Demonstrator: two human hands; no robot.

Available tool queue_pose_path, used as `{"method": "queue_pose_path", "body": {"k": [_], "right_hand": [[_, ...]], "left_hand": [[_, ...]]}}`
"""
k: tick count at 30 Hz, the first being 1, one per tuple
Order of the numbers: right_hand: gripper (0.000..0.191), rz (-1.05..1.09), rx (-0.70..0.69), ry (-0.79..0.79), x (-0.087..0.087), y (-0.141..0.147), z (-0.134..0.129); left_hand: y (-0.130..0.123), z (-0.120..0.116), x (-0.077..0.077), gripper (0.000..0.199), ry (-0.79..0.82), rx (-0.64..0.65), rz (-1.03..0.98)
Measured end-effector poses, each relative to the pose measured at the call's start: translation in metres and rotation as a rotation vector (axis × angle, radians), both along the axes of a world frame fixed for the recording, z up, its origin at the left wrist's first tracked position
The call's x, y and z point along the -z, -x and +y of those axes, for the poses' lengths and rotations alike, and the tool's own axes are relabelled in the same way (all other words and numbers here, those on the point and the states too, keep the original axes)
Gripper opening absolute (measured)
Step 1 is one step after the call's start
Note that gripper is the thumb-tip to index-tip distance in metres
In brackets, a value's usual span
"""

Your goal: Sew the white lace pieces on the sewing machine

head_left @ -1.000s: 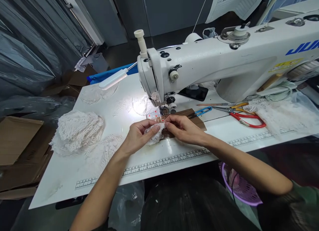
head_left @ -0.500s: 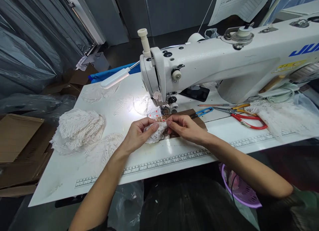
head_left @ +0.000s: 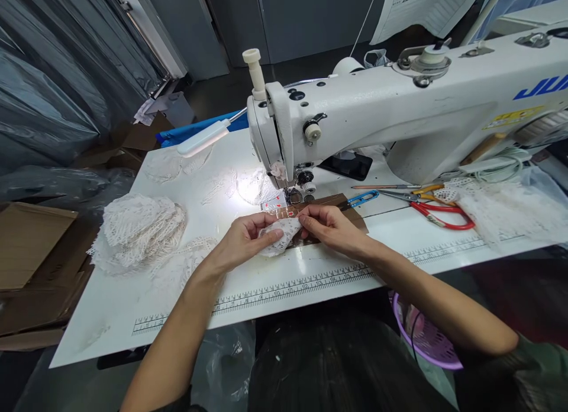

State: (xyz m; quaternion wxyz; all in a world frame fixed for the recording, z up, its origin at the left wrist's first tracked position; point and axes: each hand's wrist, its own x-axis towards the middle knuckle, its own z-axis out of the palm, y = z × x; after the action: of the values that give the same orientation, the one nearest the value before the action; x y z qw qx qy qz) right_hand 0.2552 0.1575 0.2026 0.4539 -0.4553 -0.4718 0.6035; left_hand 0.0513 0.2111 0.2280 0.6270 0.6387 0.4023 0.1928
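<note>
A small piece of white lace [head_left: 280,240] is stretched between both hands, just in front of the sewing machine's [head_left: 290,184] presser foot. My left hand [head_left: 242,240] pinches its left side between thumb and fingers. At the upper right corner of the lace, my right hand [head_left: 328,225] is closed in a pinch on the edge. Under the hands lies a brown taped plate [head_left: 346,213] on the machine bed. Its taped strip carries small red marks beside the needle area.
A stack of white lace pieces [head_left: 137,228] lies on the table's left, with looser lace [head_left: 186,261] beside it. To the right are blue thread snips [head_left: 364,198], red-handled scissors [head_left: 444,213] and more lace [head_left: 515,205]. A printed ruler [head_left: 288,290] runs along the front edge; a purple basket [head_left: 430,341] is below.
The lace between my hands has turned and now shows a flatter, smoother face with a rounded edge. Both hands have stayed in nearly the same place.
</note>
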Motion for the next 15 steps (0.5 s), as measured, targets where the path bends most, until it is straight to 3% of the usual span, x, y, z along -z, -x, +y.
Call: {"method": "queue_pose_path", "body": {"k": [5,9,15], "right_hand": [[0.021,-0.073,0.064,0.015,0.0055,-0.0095,-0.0042],[0.019,-0.111,0.065,0.015,0.01,-0.0112,-0.0077],[0.018,-0.113,0.021,0.041,0.0081,-0.0091,-0.006]], "left_hand": [[0.0109,0.0039,-0.007,0.033,0.0,0.013,0.097],[0.0107,0.0041,-0.0056,0.032,0.028,-0.044,0.013],[0.007,0.0016,-0.0033,0.032,0.085,-0.02,-0.022]]}}
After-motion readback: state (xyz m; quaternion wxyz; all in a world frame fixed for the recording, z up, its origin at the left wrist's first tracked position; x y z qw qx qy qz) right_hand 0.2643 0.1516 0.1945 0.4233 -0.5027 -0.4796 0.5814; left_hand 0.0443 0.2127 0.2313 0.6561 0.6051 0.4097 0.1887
